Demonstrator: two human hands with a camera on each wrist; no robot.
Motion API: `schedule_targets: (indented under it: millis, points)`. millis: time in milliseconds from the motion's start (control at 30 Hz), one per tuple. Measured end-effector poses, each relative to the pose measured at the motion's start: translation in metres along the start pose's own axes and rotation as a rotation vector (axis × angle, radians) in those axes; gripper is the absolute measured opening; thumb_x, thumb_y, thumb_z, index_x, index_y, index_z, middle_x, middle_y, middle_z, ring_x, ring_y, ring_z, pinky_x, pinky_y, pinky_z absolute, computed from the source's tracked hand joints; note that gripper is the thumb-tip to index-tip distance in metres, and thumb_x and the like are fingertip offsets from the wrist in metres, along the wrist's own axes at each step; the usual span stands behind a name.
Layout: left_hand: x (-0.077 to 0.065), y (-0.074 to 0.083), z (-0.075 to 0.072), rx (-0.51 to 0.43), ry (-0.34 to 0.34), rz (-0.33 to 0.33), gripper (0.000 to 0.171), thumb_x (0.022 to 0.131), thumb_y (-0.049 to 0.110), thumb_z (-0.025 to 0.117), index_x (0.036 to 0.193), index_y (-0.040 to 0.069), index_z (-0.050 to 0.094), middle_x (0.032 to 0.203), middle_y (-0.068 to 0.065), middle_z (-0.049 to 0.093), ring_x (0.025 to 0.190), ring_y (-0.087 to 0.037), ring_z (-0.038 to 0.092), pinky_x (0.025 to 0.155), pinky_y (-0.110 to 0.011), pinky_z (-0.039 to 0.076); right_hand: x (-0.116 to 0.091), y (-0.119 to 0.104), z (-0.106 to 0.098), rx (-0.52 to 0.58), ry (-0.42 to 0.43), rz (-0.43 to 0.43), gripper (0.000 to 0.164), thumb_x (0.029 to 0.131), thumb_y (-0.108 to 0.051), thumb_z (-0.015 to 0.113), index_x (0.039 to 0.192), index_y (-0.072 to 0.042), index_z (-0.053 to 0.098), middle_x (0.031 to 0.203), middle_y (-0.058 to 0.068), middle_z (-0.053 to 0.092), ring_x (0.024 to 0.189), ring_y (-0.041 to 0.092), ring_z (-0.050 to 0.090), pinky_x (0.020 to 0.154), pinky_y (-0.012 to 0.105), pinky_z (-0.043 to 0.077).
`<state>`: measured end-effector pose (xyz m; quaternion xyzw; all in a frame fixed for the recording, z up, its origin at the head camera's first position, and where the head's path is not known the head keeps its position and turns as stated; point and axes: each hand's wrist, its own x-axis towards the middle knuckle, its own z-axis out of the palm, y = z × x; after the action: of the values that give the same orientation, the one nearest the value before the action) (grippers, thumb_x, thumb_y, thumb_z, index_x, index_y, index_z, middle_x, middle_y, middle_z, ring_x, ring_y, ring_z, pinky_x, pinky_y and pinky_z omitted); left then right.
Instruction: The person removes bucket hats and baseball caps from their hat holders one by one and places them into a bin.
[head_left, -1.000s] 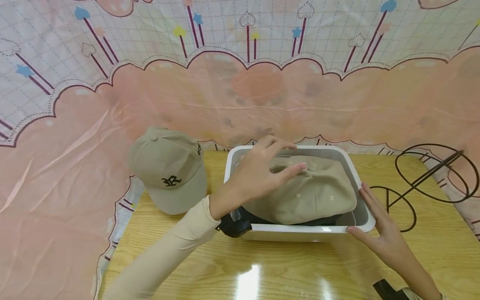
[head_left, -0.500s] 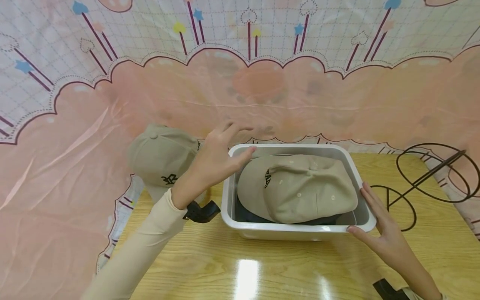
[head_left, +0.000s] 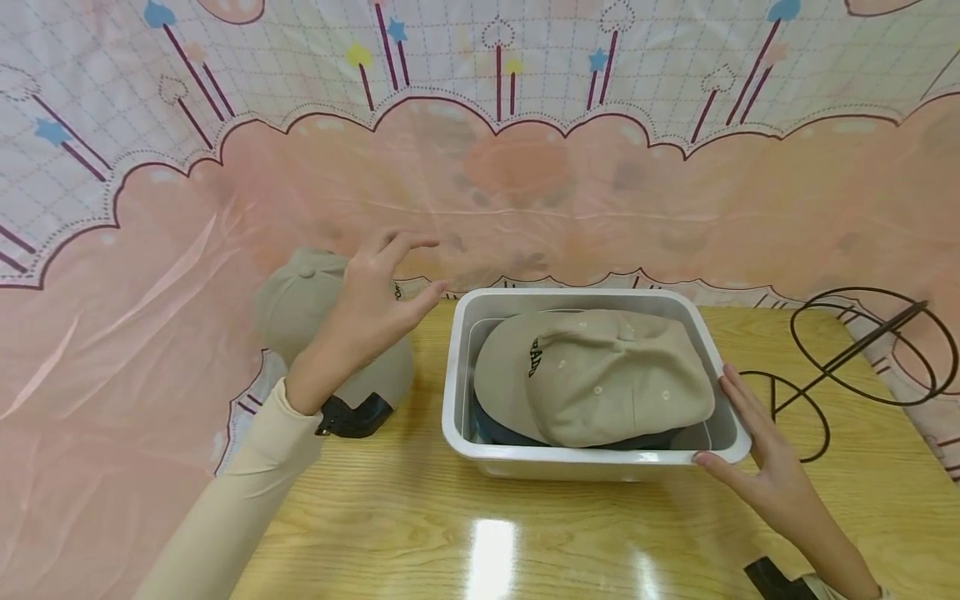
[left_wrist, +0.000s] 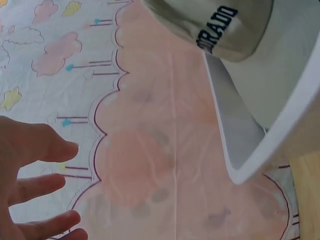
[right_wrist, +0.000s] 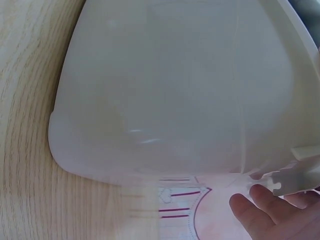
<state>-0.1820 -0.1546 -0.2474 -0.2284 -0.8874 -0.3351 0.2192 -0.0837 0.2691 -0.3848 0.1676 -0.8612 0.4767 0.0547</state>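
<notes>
A light grey plastic bin (head_left: 585,456) stands on the wooden table. In it lies a beige baseball cap (head_left: 622,379) with dark lettering, brim to the left, on top of something dark (head_left: 502,433). My left hand (head_left: 363,292) hovers left of the bin, fingers spread and holding nothing; in the head view it partly covers a second beige cap (head_left: 288,304) on the table. My right hand (head_left: 765,475) rests against the bin's front right corner, thumb at the front rim and fingers along the right side. In the right wrist view, its fingertips (right_wrist: 245,212) show beside the bin's wall.
Thin black cable loops (head_left: 825,367) lie on the table to the right of the bin. Behind the table hangs a patterned pink and white cloth (head_left: 570,200), which also covers the left side. Bare wood (head_left: 585,533) extends in front of the bin.
My left hand has moved left from above the bin to in front of the second cap, uncovering the lettered brim. My right hand has stayed at the bin's corner.
</notes>
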Motion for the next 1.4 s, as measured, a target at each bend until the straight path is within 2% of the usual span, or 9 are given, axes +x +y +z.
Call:
schedule_targets:
  millis: [200,333,433,533,667,800,1000,1133,1400]
  points:
    - [-0.008,-0.017,-0.015,0.053,0.010,-0.056,0.042,0.081,0.013,0.073,0.120,0.005,0.060,0.129,-0.017,0.048,0.123,-0.035,0.040,0.098,-0.055,0.031,0.000,0.000,0.000,-0.006,-0.001,0.002,0.096,0.076,0.009,0.071,0.152,-0.014,0.018,0.159,0.000,0.006,0.137,-0.002,0.016,0.089,0.002,0.032]
    - [-0.017,-0.027,-0.028,0.096,0.018,-0.119,0.043,0.081,0.014,0.072,0.122,0.008,0.059,0.137,-0.016,0.042,0.127,-0.039,0.034,0.093,-0.057,0.035,-0.001,0.000,0.001,-0.017,-0.003,0.005,0.094,0.077,0.007,0.072,0.152,-0.014,0.019,0.159,0.001,0.007,0.137,-0.002,0.017,0.089,0.002,0.031]
    - [-0.023,-0.034,-0.036,0.140,0.040,-0.145,0.045,0.080,0.016,0.073,0.123,0.010,0.059,0.138,-0.015,0.041,0.123,-0.044,0.037,0.083,-0.057,0.040,-0.001,0.000,0.001,-0.024,-0.001,0.005,0.094,0.077,0.007,0.072,0.152,-0.014,0.019,0.159,0.001,0.007,0.137,-0.002,0.017,0.089,0.002,0.031]
    - [-0.027,-0.042,-0.043,0.159,0.059,-0.151,0.046,0.079,0.014,0.074,0.122,0.009,0.059,0.138,-0.018,0.040,0.123,-0.047,0.038,0.085,-0.062,0.038,-0.002,0.000,0.001,-0.025,0.003,0.005,0.094,0.077,0.007,0.072,0.152,-0.014,0.019,0.159,0.001,0.007,0.137,-0.002,0.017,0.089,0.002,0.031]
    - [-0.033,-0.049,-0.051,0.150,0.021,-0.231,0.047,0.080,0.017,0.073,0.124,0.012,0.057,0.141,-0.018,0.035,0.127,-0.046,0.033,0.093,-0.065,0.031,-0.002,0.000,0.000,-0.030,0.009,0.005,0.094,0.077,0.007,0.072,0.152,-0.015,0.019,0.159,0.001,0.008,0.137,-0.002,0.017,0.089,0.002,0.031]
    - [-0.038,-0.055,-0.056,0.199,-0.043,-0.311,0.048,0.081,0.022,0.072,0.126,0.015,0.055,0.143,-0.020,0.031,0.128,-0.047,0.030,0.092,-0.067,0.030,-0.002,0.000,0.001,-0.025,0.007,0.002,0.094,0.077,0.007,0.071,0.152,-0.014,0.019,0.159,0.001,0.007,0.138,-0.001,0.016,0.090,0.002,0.031]
    - [-0.046,-0.072,-0.053,0.311,-0.096,-0.323,0.052,0.080,0.019,0.074,0.127,0.008,0.055,0.141,-0.028,0.031,0.128,-0.050,0.027,0.091,-0.067,0.030,-0.002,0.001,0.001,-0.020,0.007,0.000,0.094,0.077,0.008,0.071,0.152,-0.014,0.019,0.159,0.002,0.007,0.138,-0.001,0.015,0.091,0.003,0.030]
    - [-0.049,-0.078,-0.050,0.358,-0.065,-0.299,0.054,0.076,0.014,0.077,0.125,0.008,0.056,0.138,-0.028,0.034,0.124,-0.050,0.032,0.090,-0.065,0.033,-0.002,0.001,0.001,-0.020,0.010,-0.003,0.094,0.076,0.008,0.072,0.152,-0.013,0.020,0.159,0.002,0.007,0.138,-0.001,0.016,0.090,0.002,0.031]
    - [-0.049,-0.080,-0.044,0.321,0.005,-0.277,0.051,0.070,0.005,0.077,0.118,0.003,0.060,0.135,-0.027,0.040,0.117,-0.054,0.037,0.091,-0.064,0.033,-0.001,-0.003,-0.003,-0.077,0.006,0.023,0.094,0.077,0.003,0.074,0.152,-0.017,0.021,0.159,-0.002,0.009,0.137,-0.004,0.015,0.092,0.002,0.027]
